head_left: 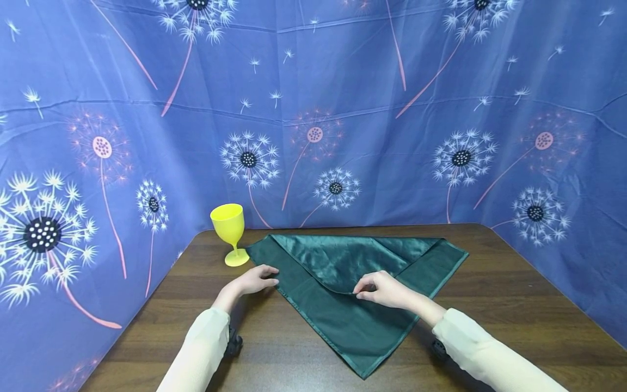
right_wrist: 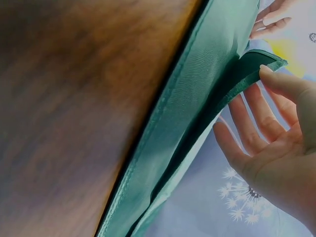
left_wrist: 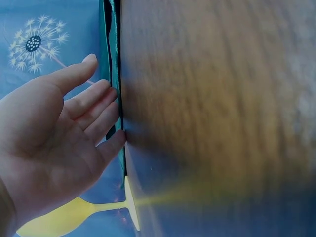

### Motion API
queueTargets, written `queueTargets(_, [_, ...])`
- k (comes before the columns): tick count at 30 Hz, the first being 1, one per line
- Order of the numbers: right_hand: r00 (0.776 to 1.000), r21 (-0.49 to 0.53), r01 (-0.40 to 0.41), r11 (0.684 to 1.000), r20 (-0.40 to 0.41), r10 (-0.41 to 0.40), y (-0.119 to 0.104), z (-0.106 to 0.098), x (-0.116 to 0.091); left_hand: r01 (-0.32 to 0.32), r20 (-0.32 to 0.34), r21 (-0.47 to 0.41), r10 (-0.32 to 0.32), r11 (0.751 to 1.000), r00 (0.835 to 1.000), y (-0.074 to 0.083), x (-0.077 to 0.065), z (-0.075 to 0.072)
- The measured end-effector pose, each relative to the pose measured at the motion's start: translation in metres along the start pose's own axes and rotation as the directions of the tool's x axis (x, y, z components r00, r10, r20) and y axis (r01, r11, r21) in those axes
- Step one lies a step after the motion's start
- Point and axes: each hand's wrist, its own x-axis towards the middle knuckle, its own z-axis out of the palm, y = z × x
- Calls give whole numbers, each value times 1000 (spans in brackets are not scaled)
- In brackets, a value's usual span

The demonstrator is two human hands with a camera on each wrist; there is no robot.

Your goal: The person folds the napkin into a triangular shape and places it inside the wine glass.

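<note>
A dark green cloth napkin [head_left: 352, 332] lies on the table with one corner pointing to the near edge. Its far part is folded over toward me as a shinier flap [head_left: 333, 261]. Between thumb and fingertips my right hand [head_left: 387, 290] pinches the tip of that flap, raised above the lower layer; the right wrist view shows the lifted edge [right_wrist: 247, 79]. My left hand [head_left: 256, 279] is at the napkin's left edge, fingers extended and thumb apart, with nothing gripped. In the left wrist view its fingertips are beside the green edge [left_wrist: 116, 59]; contact is hard to tell.
A yellow goblet [head_left: 230, 228] stands upright at the back left, just beyond my left hand and close to the napkin's left corner. Brown wooden table [head_left: 514, 305] surface extends on both sides. A blue dandelion-print curtain [head_left: 382, 163] hangs behind and around the table.
</note>
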Motion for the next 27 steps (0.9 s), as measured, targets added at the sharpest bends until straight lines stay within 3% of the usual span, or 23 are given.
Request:
queueTargets(17, [997, -19, 75, 997, -1, -75, -3, 5, -7, -19, 8, 6, 18, 1000, 1000, -3, 0, -1])
queueTargets(27, [997, -27, 67, 997, 35, -66, -10, 8, -9, -24, 16, 12, 24, 1000, 1000, -2, -1, -2])
